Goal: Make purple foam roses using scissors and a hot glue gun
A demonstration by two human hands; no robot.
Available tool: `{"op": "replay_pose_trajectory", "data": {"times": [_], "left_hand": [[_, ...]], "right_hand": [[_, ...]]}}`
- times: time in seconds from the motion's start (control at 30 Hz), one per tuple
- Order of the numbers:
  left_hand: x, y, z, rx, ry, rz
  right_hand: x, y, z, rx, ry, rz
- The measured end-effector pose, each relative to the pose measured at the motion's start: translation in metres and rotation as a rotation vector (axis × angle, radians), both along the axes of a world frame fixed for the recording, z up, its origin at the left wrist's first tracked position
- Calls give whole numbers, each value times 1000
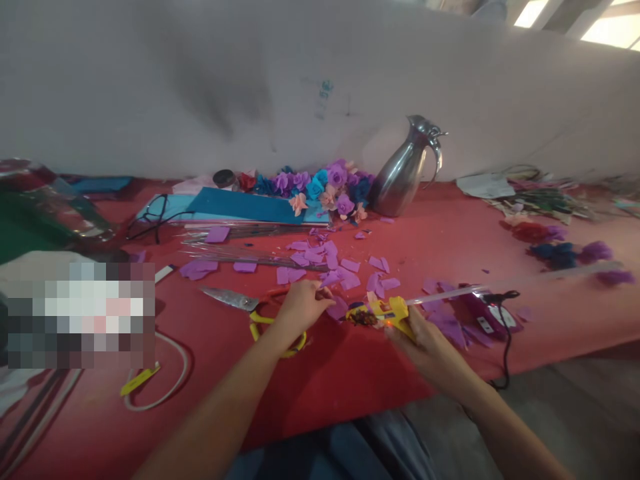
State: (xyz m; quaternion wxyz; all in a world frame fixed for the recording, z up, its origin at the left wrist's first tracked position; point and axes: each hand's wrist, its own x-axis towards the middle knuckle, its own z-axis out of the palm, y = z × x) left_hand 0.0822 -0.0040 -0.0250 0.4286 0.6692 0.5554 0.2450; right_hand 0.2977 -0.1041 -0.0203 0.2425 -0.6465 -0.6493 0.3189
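Observation:
My right hand point(423, 343) is wrapped round the handle of a yellow hot glue gun point(397, 310). A small orange light glows on the gun. A long translucent glue stick point(445, 293) juts from its back, and its dark, grimy front end points left. My left hand point(306, 305) is closed in a pinch on a purple paper petal point(338, 308), close to the gun's nozzle. Scissors point(233, 299) with yellow handles lie partly under my left wrist. Cut purple paper pieces point(320, 253) are scattered just beyond my hands.
Paper flowers point(335, 187) stand piled near the wall beside a metal jug point(405, 167). Blue paper sheets point(250, 205) lie at back left. At right are a purple box point(493, 317) with a black cord and more flowers point(555, 253). A white cable point(185, 367) loops at left.

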Motion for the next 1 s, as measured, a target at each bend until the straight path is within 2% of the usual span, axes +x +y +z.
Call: {"op": "replay_pose_trajectory", "data": {"times": [0.27, 0.6, 1.0], "left_hand": [[-2, -1, -3, -1, -2, -31], [-3, 0, -2, -44, 141, -98], [-3, -1, -5, -24, 141, -101]], "right_hand": [[-1, 2, -4, 8, -12, -11], [1, 5, 2, -22, 19, -4], [5, 9, 8, -11, -35, -18]]}}
